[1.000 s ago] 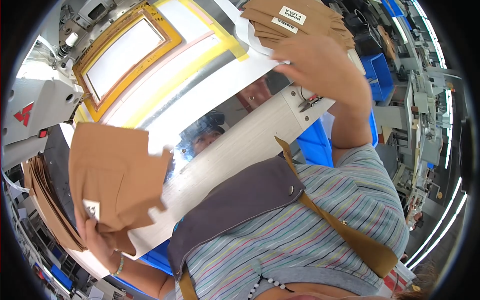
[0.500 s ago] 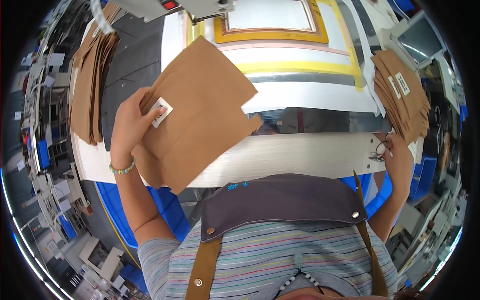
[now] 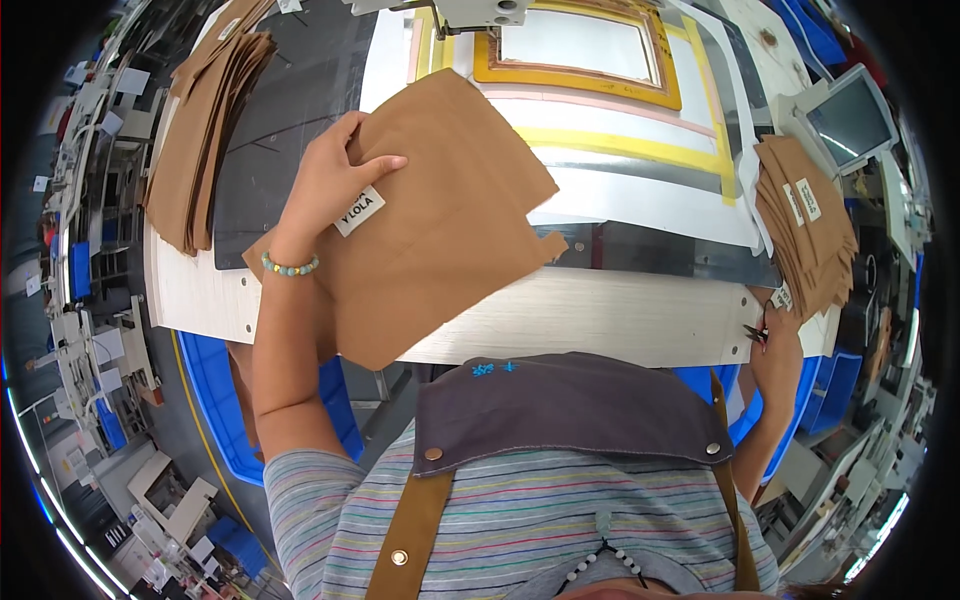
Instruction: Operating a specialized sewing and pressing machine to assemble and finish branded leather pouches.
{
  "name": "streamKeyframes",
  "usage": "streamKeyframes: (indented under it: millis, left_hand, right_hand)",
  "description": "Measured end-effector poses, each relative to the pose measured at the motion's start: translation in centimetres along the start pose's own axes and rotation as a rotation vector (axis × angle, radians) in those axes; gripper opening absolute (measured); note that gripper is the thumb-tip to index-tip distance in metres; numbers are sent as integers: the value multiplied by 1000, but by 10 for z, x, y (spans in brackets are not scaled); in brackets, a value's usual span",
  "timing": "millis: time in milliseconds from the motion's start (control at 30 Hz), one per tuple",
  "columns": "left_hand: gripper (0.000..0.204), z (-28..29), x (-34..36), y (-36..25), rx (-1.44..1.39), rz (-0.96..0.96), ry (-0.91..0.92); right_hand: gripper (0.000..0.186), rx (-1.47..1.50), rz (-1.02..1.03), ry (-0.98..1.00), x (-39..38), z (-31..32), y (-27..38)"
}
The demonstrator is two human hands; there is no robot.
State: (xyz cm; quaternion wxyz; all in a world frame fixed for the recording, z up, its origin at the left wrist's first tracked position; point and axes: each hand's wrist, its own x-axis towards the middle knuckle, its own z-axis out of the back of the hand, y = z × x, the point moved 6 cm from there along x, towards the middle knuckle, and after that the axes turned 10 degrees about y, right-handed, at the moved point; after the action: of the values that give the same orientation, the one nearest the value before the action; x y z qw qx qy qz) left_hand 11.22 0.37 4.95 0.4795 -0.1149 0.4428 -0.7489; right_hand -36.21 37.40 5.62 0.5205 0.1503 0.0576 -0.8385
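My left hand (image 3: 335,185) grips a large brown fabric panel (image 3: 430,210) by its upper left side, thumb on top and fingers beneath. A white printed label (image 3: 361,211) shows on the panel beside the hand. The panel is raised over the table's near edge, its lower corner hanging past it. At the far right, my right hand (image 3: 782,340) is closed around small thread snips (image 3: 757,333), blades pointing left. Its fingertips meet the near end of a stack of labelled brown panels (image 3: 805,220) and are partly hidden there.
Another pile of brown panels (image 3: 205,150) lies at the left. A yellow frame (image 3: 580,78) sits on the taped white sheet, beneath a machine head (image 3: 460,12) at the top. A monitor (image 3: 845,120) stands at the far right; blue bins (image 3: 210,400) are below the table.
My left hand has moved right and slightly up with the brown panel. My right hand has lowered slightly at the stack's near end, with the snips in it.
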Motion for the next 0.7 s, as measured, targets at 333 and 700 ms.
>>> streamKeyframes:
  millis: [333,700]
  left_hand:
    - [36,-7,-5,4,-355,18,60]
    - [43,-7,-43,-3,-480,45,212]
  right_hand:
    - [36,-222,427,-577,22,115,100]
    - [46,690,882,191,124,78,285]
